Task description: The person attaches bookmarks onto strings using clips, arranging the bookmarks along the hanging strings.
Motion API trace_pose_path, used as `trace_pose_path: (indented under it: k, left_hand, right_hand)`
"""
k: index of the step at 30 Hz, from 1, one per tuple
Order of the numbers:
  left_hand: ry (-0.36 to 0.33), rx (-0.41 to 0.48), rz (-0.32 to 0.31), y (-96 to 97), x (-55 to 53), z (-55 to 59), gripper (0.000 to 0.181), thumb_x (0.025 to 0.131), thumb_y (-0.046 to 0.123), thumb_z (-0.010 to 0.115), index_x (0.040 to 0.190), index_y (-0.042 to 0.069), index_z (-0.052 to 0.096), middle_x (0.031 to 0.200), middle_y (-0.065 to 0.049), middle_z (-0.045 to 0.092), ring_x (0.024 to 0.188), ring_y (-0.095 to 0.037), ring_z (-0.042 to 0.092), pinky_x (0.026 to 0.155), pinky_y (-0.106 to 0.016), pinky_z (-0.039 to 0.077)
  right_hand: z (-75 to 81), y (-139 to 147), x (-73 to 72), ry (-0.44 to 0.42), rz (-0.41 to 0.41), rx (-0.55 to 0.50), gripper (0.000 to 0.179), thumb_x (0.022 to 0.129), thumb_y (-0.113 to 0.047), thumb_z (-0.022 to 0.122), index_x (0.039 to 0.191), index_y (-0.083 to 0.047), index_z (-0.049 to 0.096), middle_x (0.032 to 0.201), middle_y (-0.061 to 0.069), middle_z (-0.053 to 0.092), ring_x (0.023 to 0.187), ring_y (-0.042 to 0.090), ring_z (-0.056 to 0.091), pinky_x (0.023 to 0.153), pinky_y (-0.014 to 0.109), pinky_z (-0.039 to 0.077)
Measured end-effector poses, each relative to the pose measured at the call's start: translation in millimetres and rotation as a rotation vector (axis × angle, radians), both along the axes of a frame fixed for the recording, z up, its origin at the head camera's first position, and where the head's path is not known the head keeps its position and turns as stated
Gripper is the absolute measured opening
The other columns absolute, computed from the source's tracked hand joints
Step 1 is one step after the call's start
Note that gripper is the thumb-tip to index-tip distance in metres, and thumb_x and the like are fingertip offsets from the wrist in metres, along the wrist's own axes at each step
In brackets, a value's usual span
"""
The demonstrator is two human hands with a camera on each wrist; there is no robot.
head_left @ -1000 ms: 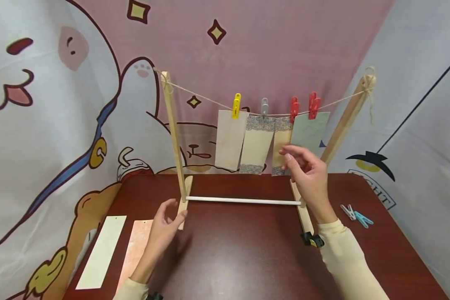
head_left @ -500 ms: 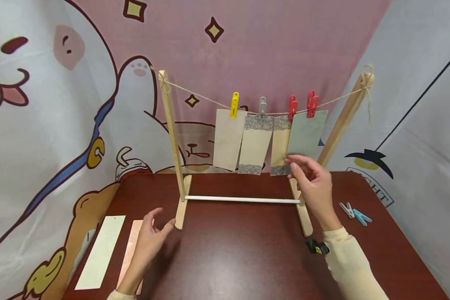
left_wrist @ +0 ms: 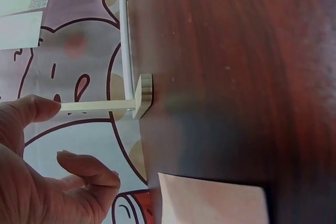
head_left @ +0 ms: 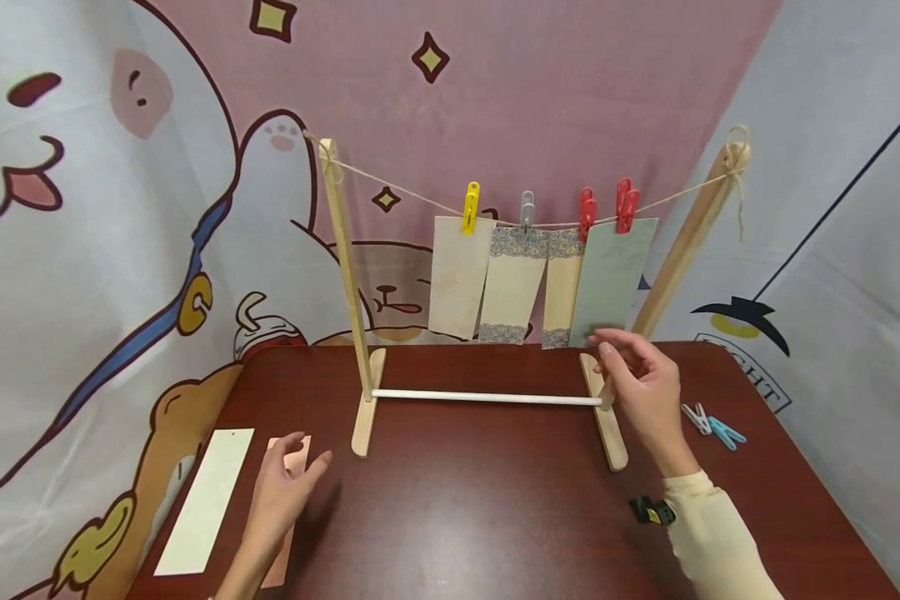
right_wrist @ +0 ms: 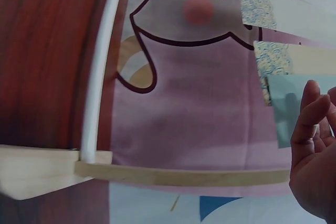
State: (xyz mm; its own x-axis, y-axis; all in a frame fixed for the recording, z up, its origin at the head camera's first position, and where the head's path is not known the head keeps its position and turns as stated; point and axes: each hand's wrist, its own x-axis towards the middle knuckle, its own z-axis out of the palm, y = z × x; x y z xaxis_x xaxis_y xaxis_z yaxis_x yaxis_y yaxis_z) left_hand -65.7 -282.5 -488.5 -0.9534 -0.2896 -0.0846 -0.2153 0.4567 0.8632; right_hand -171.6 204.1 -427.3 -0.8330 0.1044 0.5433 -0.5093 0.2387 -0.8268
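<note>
My left hand (head_left: 281,487) hovers over a pink paper strip (head_left: 280,571), thumb and fingers spread apart and holding nothing. Left of it lies a pale green strip (head_left: 206,500) with a small hole at its top. My right hand (head_left: 645,392), fingers loosely bent and without anything in them, is just below the hanging green card (head_left: 613,279). A twine line (head_left: 401,193) bears that card under red clothespins (head_left: 626,206), two lace-patterned cards, the left one (head_left: 513,287) under a grey clothespin (head_left: 527,211), and a cream card (head_left: 460,279) under a yellow clothespin (head_left: 471,207).
A wooden stand carries the twine between its left post (head_left: 347,275) and right post (head_left: 690,237), joined low by a white rod (head_left: 487,397). On the brown table (head_left: 487,500), at right, lie a white clothespin (head_left: 696,419) and a blue one (head_left: 727,433). A cartoon-printed cloth hangs behind.
My left hand has moved left and down, from beside the stand's left foot to over the pink strip. My right hand has dropped right and down, away from the hanging cards' middle.
</note>
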Motion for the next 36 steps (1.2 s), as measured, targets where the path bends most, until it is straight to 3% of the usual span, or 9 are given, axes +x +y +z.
trace_pose_path:
  k: [7,11,17,25,30,36]
  left_hand:
    - [-0.036,-0.013,0.024,-7.5,6.1,-5.0,0.078,0.101,0.030,0.079,0.157,-0.008,0.041,0.156,-0.032,0.040,0.145,-0.055,0.039,0.110,-0.071,0.038]
    - [-0.049,-0.028,0.037,-12.6,10.0,-7.8,0.078,0.101,0.029,0.079,0.157,-0.009,0.040,0.155,-0.034,0.040,0.143,-0.057,0.040,0.107,-0.071,0.042]
    - [-0.065,-0.030,0.047,-19.8,14.0,-13.2,0.077,0.102,0.028,0.078,0.157,-0.009,0.039,0.153,-0.033,0.042,0.140,-0.054,0.044,0.103,-0.064,0.045]
    - [-0.071,-0.003,0.059,-26.8,18.3,-18.2,0.079,0.102,0.024,0.079,0.158,-0.012,0.035,0.154,-0.036,0.039,0.146,-0.057,0.041,0.111,-0.070,0.040]
    - [-0.054,0.001,0.081,-33.5,21.8,-20.4,0.079,0.099,0.017,0.080,0.156,-0.017,0.036,0.153,-0.040,0.035,0.147,-0.058,0.036,0.116,-0.068,0.034]
    - [-0.049,-0.087,0.112,-40.8,26.3,-25.2,0.074,0.093,0.014,0.082,0.146,-0.022,0.045,0.142,-0.043,0.040,0.136,-0.058,0.040,0.112,-0.067,0.035]
  right_hand:
    - [-14.8,10.2,4.6,-0.038,-0.059,0.031,0.022,0.108,-0.008,0.070,0.128,-0.002,0.077,0.102,-0.001,0.077,0.073,0.011,0.067,0.051,0.021,0.048]
    - [-23.0,17.6,7.5,-0.057,-0.078,0.042,0.022,0.108,-0.007,0.070,0.129,-0.002,0.076,0.098,0.002,0.075,0.067,0.013,0.061,0.050,0.022,0.047]
    - [-36.3,29.7,10.9,-0.101,-0.137,0.106,0.024,0.108,-0.010,0.070,0.130,-0.005,0.076,0.112,0.002,0.077,0.064,0.014,0.059,0.049,0.023,0.046]
    - [-50.9,42.3,16.5,-0.199,-0.208,0.135,0.025,0.108,-0.011,0.071,0.131,-0.001,0.075,0.095,0.013,0.074,0.064,0.010,0.060,0.052,0.021,0.047]
    - [-58.2,50.8,19.9,-0.217,-0.247,0.148,0.025,0.107,-0.010,0.072,0.130,-0.002,0.076,0.101,0.000,0.077,0.068,0.013,0.059,0.054,0.020,0.046]
    - [-68.4,61.3,20.6,-0.235,-0.272,0.180,0.027,0.106,-0.016,0.074,0.132,-0.006,0.077,0.108,-0.006,0.077,0.079,0.014,0.060,0.060,0.019,0.046]
